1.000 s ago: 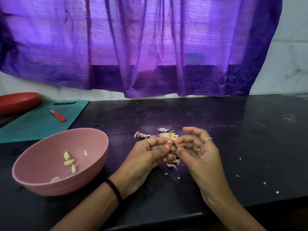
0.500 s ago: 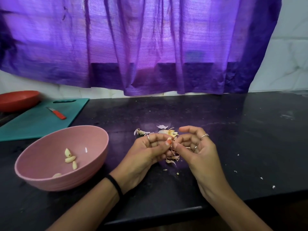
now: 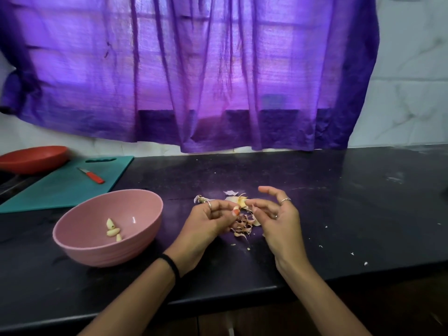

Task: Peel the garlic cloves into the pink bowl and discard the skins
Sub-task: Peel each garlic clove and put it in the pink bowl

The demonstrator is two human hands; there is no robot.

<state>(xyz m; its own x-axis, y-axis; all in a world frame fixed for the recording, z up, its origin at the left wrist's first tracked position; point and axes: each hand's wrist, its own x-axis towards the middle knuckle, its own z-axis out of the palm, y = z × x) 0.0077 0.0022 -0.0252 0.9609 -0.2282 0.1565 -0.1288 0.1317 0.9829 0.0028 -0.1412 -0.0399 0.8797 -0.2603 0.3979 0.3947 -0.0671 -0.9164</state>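
The pink bowl (image 3: 109,253) stands on the black counter at the left, with three peeled garlic cloves (image 3: 113,231) showing inside. My left hand (image 3: 206,221) hovers right of the bowl, its fingers curled and the thumb pinching a small garlic clove (image 3: 234,212) that is mostly hidden. A short gap to the right, my right hand (image 3: 278,217) has loosely spread fingers and holds nothing I can make out. A pile of papery garlic skins (image 3: 242,227) lies on the counter beneath and between both hands. More garlic pieces (image 3: 238,200) lie just behind the fingertips.
A teal cutting board (image 3: 60,187) with a red-handled knife (image 3: 93,176) lies at the back left, beside a red bowl (image 3: 34,158). Tiny skin flecks (image 3: 365,263) dot the counter at the right. A purple curtain (image 3: 194,81) hangs behind. The counter's front edge (image 3: 218,295) runs under my forearms.
My right hand has let go of the clove, its fingers spreading and drawing slightly right. The left hand keeps its pinch in about the same place.
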